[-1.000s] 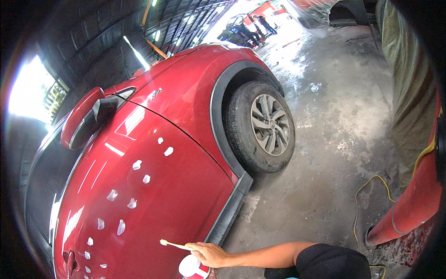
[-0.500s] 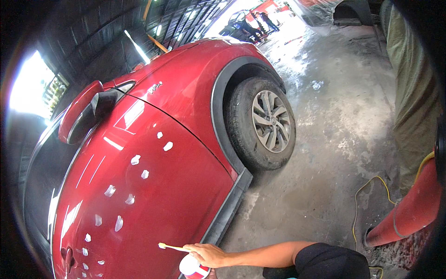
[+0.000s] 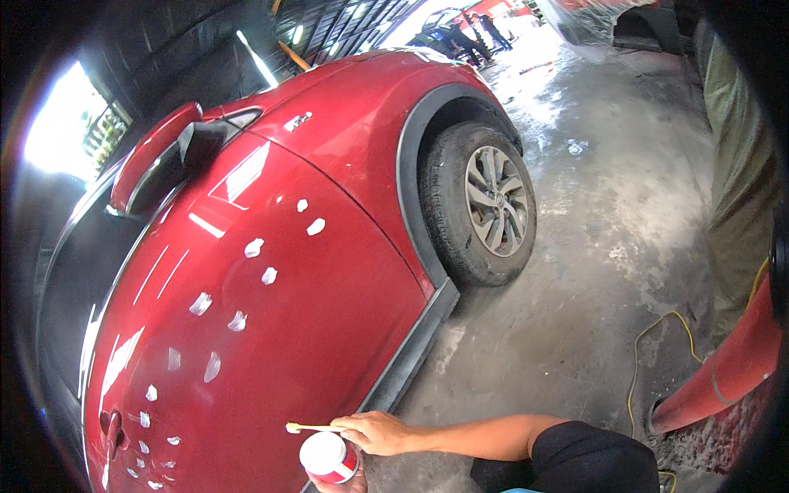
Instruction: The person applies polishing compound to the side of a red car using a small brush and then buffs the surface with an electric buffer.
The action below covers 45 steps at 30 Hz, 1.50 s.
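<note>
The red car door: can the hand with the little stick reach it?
Probably yes. The right hand holds the stick with its tip close to the red door, and nothing stands between them.

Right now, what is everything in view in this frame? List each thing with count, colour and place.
car door: one, red, left and centre.
paste dabs: many, white, scattered over the door.
side mirror: one, red, upper left.
front wheel: one, black tyre with grey rim, centre right.
floor: grey concrete, wet, right.
cable: one, yellow, on the floor lower right.
jar: one, white lid, red band, bottom centre, in the left hand.
stick: one, pale with paste on its tip, in the right hand.
left hand: bottom edge, mostly hidden under the jar.
right hand: bottom centre, pinching the stick.
</note>
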Tool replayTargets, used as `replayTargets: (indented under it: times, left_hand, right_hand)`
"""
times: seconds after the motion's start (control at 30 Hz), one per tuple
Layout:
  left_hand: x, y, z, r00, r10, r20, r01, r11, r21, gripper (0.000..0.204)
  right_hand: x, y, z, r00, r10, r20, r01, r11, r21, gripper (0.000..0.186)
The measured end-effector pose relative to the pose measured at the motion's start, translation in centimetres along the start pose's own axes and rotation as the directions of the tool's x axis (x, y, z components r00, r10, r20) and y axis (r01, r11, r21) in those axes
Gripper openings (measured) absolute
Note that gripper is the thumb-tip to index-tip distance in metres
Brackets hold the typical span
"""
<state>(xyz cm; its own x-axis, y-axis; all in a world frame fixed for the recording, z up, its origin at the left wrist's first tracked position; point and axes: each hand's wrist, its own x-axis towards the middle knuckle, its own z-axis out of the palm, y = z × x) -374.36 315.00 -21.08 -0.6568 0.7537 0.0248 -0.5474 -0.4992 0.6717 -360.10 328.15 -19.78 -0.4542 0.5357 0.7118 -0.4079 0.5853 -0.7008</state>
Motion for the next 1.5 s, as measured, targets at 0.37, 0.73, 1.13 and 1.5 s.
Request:
replayTargets:
  times: [0.37, 0.73, 1.13, 1.5]
  left_hand:
    - [-2.0, 4.4, -9.7, 0.98, 0.044, -0.195, -0.081, 0.98, -0.184, 0.071]
    - [-3.7, 9.3, -8.4, 0.985, 0.084, -0.151, -0.113, 0.975, -0.193, 0.078]
    - [-3.6, 9.5, -9.2, 0.984, 0.033, -0.172, -0.061, 0.985, -0.162, 0.07]
    - [-2.9, 8.7, -8.3, 0.989, -0.028, -0.143, -0.012, 0.961, -0.275, 0.073]
  right_hand:
    - [-0.2, -1.9, 2.6, 0.869, 0.373, 0.324, -0.357, 0.928, -0.108, 0.026]
    - [1.2, -4.9, 7.0, 0.925, 0.062, 0.374, 0.004, 0.985, -0.175, 0.023]
    - [6.3, -6.9, 9.9, 0.839, -0.015, 0.544, 0.142, 0.971, -0.192, 0.026]
    - [19.4, -5.3, 16.3, 0.641, -0.763, -0.08, 0.607, 0.568, -0.555, 0.043]
